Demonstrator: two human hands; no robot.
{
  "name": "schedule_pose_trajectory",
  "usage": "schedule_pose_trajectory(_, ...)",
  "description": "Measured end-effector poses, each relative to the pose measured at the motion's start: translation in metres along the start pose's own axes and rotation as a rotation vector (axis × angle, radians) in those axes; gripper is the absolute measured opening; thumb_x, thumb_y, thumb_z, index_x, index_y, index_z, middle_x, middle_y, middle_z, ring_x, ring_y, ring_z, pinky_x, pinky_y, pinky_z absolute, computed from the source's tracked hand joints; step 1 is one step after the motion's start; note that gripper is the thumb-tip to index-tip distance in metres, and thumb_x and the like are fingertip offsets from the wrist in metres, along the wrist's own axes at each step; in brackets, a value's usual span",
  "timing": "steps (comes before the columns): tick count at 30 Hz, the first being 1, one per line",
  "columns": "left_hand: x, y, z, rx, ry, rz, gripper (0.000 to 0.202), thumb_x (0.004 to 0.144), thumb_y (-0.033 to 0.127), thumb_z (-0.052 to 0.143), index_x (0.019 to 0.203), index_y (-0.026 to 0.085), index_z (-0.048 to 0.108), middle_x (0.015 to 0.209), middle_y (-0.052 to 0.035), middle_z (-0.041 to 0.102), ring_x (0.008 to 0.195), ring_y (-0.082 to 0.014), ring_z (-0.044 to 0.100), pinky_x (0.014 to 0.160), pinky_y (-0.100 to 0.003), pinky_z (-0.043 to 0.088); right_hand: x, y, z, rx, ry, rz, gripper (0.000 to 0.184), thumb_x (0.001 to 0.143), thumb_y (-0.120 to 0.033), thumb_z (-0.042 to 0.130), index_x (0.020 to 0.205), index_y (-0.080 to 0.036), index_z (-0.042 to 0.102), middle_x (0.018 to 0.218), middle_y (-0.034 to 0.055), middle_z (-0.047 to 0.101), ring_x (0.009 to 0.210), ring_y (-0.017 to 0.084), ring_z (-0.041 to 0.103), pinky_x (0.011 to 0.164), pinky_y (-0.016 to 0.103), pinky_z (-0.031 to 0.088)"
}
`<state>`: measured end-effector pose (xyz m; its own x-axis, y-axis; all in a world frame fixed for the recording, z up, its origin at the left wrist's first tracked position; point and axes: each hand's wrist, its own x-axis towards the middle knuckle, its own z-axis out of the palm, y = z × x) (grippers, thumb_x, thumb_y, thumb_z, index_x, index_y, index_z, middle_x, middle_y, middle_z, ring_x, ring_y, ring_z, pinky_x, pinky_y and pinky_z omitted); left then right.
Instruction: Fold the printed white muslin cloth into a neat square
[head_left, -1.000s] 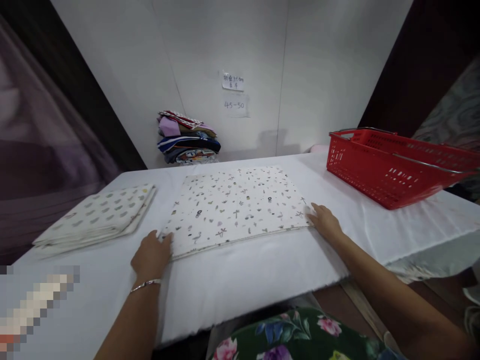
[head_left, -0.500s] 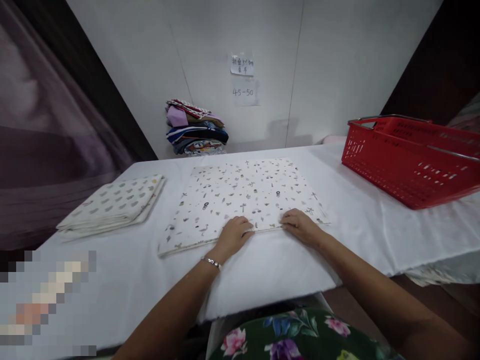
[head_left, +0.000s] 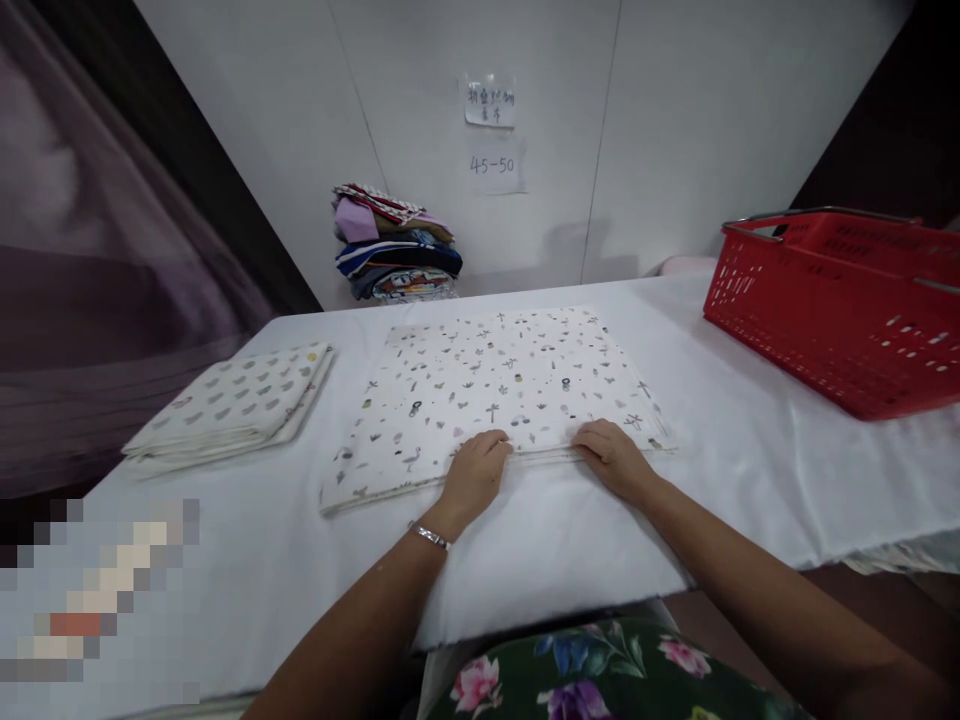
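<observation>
A white cloth (head_left: 495, 385) printed with small palms, flamingos and other figures lies folded flat in the middle of the table. My left hand (head_left: 478, 468) is at its near edge, left of the middle, fingers curled over the edge layers. Further right along that same edge, my right hand (head_left: 611, 458) has its fingers closed on the fabric. Between the two hands the edge layers show slightly parted. The fingertips are partly hidden by the hands and cloth. A bracelet (head_left: 430, 536) circles my left wrist.
Left of the printed cloth lies a folded white cloth (head_left: 240, 400) with grey-green motifs. A red plastic basket (head_left: 832, 320) stands at the right. Against the back wall rises a pile of folded textiles (head_left: 397, 245). Paper signs (head_left: 495, 165) hang above. A white cloth covers the table (head_left: 262, 580).
The view has shifted slightly, so the basket appears further right. Both hands stay at the near edge of the printed cloth, with little visible movement.
</observation>
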<state>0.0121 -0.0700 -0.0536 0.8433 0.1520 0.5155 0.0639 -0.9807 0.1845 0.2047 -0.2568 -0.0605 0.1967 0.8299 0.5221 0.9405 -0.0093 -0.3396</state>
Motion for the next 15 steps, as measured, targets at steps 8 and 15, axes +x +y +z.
schedule_pose_trajectory(8, 0.011, 0.016, -0.002, 0.111, -0.121, 0.104, 0.018, 0.085, 0.012, 0.048, 0.093, 0.019, 0.062, 0.108, -0.0070, 0.060, 0.100, -0.0207, 0.052, 0.081, -0.036, 0.043, 0.000, -0.002, 0.000, 0.010, -0.015, -0.020, 0.017, 0.088, -0.011, 0.041, 0.085, -0.019, 0.056, 0.089, 0.0071, 0.062, 0.086, 0.019, 0.054, 0.075, 0.035, 0.043)
schedule_pose_trajectory(15, 0.018, 0.019, 0.007, 0.107, -0.106, 0.087, 0.016, 0.087, 0.013, 0.047, 0.080, 0.018, 0.061, 0.102, -0.0060, 0.061, 0.098, -0.0199, 0.052, 0.079, -0.035, 0.044, 0.001, -0.002, 0.001, -0.014, -0.019, -0.057, 0.018, 0.087, -0.011, 0.043, 0.086, -0.020, 0.059, 0.091, 0.0072, 0.063, 0.087, 0.019, 0.055, 0.075, 0.034, 0.043)
